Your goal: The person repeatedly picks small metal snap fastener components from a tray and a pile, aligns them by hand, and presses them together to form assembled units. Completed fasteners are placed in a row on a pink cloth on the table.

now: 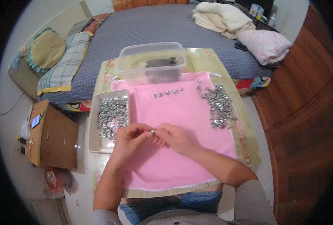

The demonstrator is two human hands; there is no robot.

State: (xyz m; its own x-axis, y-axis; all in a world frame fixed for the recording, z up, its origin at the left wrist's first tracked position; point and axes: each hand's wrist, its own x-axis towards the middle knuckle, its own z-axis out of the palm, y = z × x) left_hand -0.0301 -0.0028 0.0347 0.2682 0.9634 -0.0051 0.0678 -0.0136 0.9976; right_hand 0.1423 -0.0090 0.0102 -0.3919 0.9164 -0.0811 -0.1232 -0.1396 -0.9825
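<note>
My left hand point(130, 140) and my right hand point(174, 138) meet over the near middle of a pink cloth point(181, 161). Between their fingertips is a small silver metal fastener point(153, 132); the fingers cover much of it, and its exact kind is hidden. Beside my left hand stands a white tray point(93, 127) of small silver nuts point(114, 112). To the right, a heap of silver bolts point(219, 105) lies on the cloth. Farther off, several round-topped silver fasteners point(167, 92) sit in a slightly slanting row.
A clear plastic bin point(151, 48) with dark gloves or cloth inside stands at the table's far edge. Behind it spreads a bed point(144, 26) with folded blankets. A wooden cabinet point(57, 138) is at left, brown wooden panelling point(297, 112) at right.
</note>
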